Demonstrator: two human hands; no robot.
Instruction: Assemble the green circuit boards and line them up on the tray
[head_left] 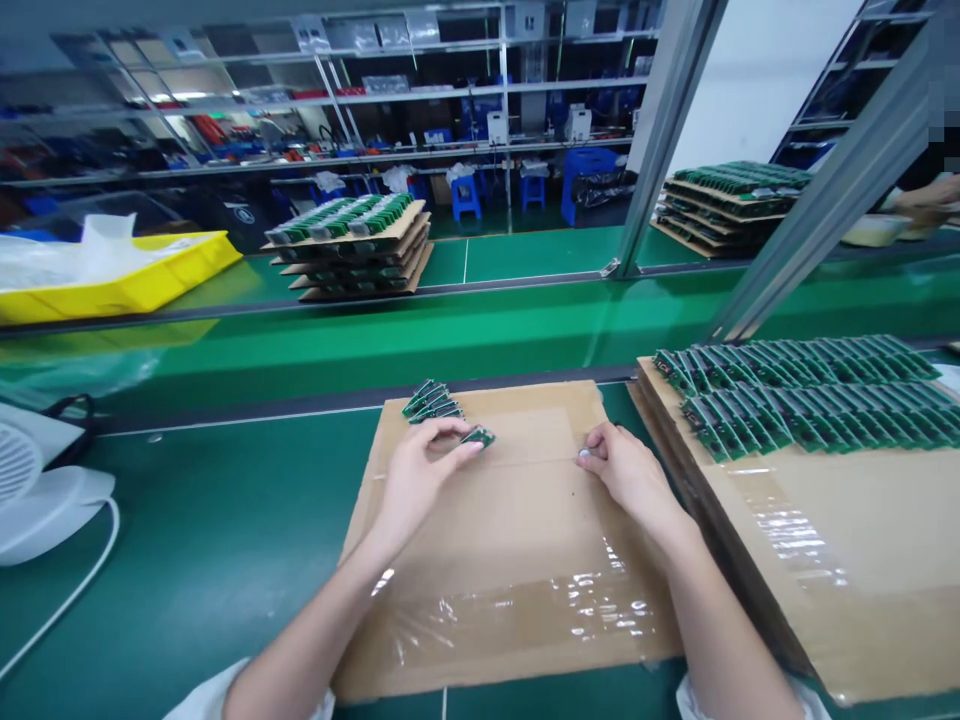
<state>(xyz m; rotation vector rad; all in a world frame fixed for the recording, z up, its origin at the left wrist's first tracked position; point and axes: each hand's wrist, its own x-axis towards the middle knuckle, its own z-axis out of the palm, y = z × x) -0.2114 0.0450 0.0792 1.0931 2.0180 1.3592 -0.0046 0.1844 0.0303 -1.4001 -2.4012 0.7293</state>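
Observation:
Between thumb and fingers, my left hand [427, 460] grips a small green circuit board [478, 436] above a flat cardboard sheet [517, 540]. Just behind that hand, several like boards [433, 402] lean in a short row at the sheet's far left corner. My right hand [619, 462] is pinched closed over the sheet's right side. A small pale grey-white piece [583, 454] shows at its fingertips; its kind is too small to make out. The two hands are apart.
To the right, stacked cardboard [847, 540] carries rows of green boards [810, 395]. Past the bench edge stand layered board stacks [352, 245] and a yellow tray [150, 285]. Metal posts [667, 130] rise at right. A white fan [45, 490] with a cord sits left. Another person's hand [930, 195] shows far right.

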